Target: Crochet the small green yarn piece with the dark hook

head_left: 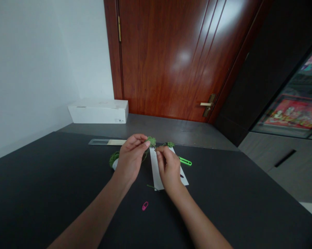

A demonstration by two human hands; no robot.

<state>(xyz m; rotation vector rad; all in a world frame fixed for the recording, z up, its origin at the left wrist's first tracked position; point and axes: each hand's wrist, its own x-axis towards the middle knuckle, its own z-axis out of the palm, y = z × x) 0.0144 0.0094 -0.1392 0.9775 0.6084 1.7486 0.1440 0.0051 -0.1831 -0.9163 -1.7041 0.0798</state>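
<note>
My left hand (131, 155) pinches a small green crocheted piece (152, 141) between thumb and fingertips. Close beside it on the right, my right hand (170, 166) is closed in a pinch, with a tiny tip of something thin showing at its fingers; I cannot make out its kind. Under the right hand lies a white spiral notepad (156, 173). Another green crocheted piece (171, 144) rests at the notepad's top. Partly hidden behind my left hand is a ball of green yarn (113, 158). A pink stitch marker (145, 206) lies nearer me.
A bright green-handled tool (185, 161) lies right of the notepad, partly covered by my hand. A long clear-and-cream strip (101, 142) lies at the back left of the dark table (54, 180). Behind stand a white box (99, 113) and a wooden door (166, 62).
</note>
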